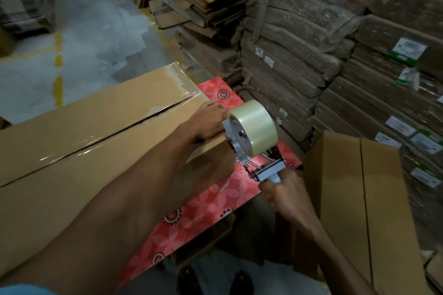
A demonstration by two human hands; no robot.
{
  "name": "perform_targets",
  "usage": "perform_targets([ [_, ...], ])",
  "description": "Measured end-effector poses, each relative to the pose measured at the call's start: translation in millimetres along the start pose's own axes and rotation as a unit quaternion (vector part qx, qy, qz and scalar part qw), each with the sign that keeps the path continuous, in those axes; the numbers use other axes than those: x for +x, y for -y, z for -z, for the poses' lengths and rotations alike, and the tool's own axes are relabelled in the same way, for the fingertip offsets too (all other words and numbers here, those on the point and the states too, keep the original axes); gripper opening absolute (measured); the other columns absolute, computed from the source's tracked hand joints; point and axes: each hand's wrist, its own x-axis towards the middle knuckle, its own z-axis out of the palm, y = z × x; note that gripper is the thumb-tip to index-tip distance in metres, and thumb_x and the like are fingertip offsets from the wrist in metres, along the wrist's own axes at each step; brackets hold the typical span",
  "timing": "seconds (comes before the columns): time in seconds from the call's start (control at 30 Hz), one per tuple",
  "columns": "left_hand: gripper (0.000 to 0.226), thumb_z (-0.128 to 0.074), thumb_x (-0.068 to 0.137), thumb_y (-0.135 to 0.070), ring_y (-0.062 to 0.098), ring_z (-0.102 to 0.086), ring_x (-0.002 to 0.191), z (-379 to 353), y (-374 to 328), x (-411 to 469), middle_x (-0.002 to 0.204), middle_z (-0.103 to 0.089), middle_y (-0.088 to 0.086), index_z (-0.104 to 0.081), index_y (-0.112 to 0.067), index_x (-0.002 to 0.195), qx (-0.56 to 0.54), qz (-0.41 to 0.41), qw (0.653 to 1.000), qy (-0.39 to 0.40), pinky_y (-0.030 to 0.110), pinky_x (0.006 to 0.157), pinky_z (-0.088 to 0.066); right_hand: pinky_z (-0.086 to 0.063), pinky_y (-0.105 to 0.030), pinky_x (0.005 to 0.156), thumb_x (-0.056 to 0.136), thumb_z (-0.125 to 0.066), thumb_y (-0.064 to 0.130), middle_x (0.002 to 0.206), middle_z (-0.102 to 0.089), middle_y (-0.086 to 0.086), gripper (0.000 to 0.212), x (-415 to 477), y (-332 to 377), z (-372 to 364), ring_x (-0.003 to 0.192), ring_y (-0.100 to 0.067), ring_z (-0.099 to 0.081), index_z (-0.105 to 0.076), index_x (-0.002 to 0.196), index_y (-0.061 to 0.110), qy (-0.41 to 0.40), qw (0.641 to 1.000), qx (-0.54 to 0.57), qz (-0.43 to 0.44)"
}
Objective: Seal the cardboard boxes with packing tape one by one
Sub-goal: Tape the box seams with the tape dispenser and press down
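Note:
A long flat cardboard box [79, 132] lies on a red flower-patterned table [211, 201]. Clear tape runs shiny along its centre seam, and more tape crosses the far right end. My left hand [208, 120] presses flat on the box's right end, fingers spread over the edge. My right hand [287, 195] grips the handle of a tape dispenser [254, 151]. Its clear tape roll [254, 124] sits against the box's right end face, just below my left hand. A second cardboard box [359, 203] stands upright to the right.
Shrink-wrapped stacks of flat cartons [311, 55] with white labels rise on the right. A pile of flattened cardboard [203, 0] stands behind the table. Grey concrete floor [96, 31] with yellow lines stretches to the left. My shoes [215, 282] show below the table's edge.

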Motion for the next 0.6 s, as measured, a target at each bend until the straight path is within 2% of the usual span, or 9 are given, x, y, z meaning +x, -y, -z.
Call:
perform_targets([
  [0.07,0.09,-0.004,0.077,-0.061,0.024,-0.053,0.121,2,-3,0,0.121,-0.068,0.008,-0.071,-0.014,0.114,0.003,-0.01,1.0,-0.002,0.038,0.115,-0.021,-0.039,-0.023,0.046,0.082,-0.068,0.002,0.05,-0.06,0.004,0.021,-8,-10,2,0.045,-0.008,-0.052,-0.059,0.065,0.013,0.004,1.0,0.019,-0.02],
  [0.17,0.108,0.006,0.077,-0.084,0.022,-0.055,0.116,8,-11,-1,0.11,-0.07,0.003,-0.073,-0.016,0.104,-0.021,-0.01,1.0,-0.013,0.038,0.114,-0.019,-0.039,-0.031,0.051,0.082,-0.066,0.003,0.049,-0.056,0.002,0.021,-10,-24,-2,0.049,-0.017,-0.051,-0.06,0.066,0.016,0.011,0.996,0.064,-0.054],
  [0.2,0.108,0.008,0.078,-0.083,0.021,-0.054,0.12,9,-12,-3,0.114,-0.07,0.002,-0.073,-0.017,0.106,-0.02,-0.005,1.0,-0.006,0.039,0.116,-0.017,-0.038,-0.031,0.05,0.081,-0.066,0.002,0.047,-0.054,0.002,0.023,-6,-27,-5,0.048,-0.018,-0.05,-0.058,0.064,0.015,0.006,0.996,0.067,-0.061],
  [0.27,0.088,-0.003,0.091,-0.068,0.022,-0.047,0.13,8,-13,-6,0.126,-0.066,0.004,-0.07,-0.017,0.115,-0.028,0.007,1.0,0.009,0.041,0.121,-0.012,-0.036,-0.029,0.048,0.079,-0.066,0.001,0.046,-0.051,0.002,0.026,2,-28,-11,0.047,-0.02,-0.048,-0.054,0.059,0.014,0.001,0.996,0.064,-0.061],
  [0.33,0.076,-0.01,0.096,-0.057,0.022,-0.043,0.135,10,-15,-9,0.131,-0.062,0.005,-0.066,-0.014,0.123,-0.061,0.011,0.998,0.004,0.044,0.123,-0.008,-0.037,-0.029,0.047,0.078,-0.067,0.0,0.049,-0.052,0.002,0.019,9,-31,-19,0.05,-0.021,-0.049,-0.056,0.068,0.012,0.003,0.994,0.08,-0.078],
  [0.47,0.086,-0.006,0.09,-0.063,0.02,-0.045,0.131,3,-14,-17,0.129,-0.063,0.004,-0.064,-0.011,0.126,-0.158,0.009,0.987,-0.043,0.044,0.123,-0.007,-0.037,-0.03,0.047,0.077,-0.07,0.007,0.051,-0.052,-0.001,0.017,22,-47,-37,0.045,-0.017,-0.049,-0.053,0.073,0.009,-0.002,0.991,0.092,-0.099],
  [0.53,0.073,-0.015,0.096,-0.059,0.018,-0.048,0.128,-1,-11,-17,0.125,-0.065,0.001,-0.068,-0.015,0.12,-0.201,0.012,0.977,-0.065,0.045,0.122,-0.009,-0.035,-0.032,0.048,0.077,-0.065,0.003,0.057,-0.05,-0.006,0.018,24,-48,-45,0.045,-0.017,-0.046,-0.05,0.077,0.012,0.017,0.981,0.158,-0.112],
  [0.6,0.064,-0.018,0.099,-0.059,0.016,-0.049,0.125,-2,-12,-16,0.12,-0.066,-0.003,-0.07,-0.023,0.114,-0.206,0.016,0.976,-0.066,0.046,0.122,-0.01,-0.031,-0.031,0.048,0.081,-0.056,-0.004,0.059,-0.045,-0.008,0.016,21,-53,-50,0.046,-0.019,-0.041,-0.05,0.074,0.009,0.05,0.955,0.253,-0.147],
])
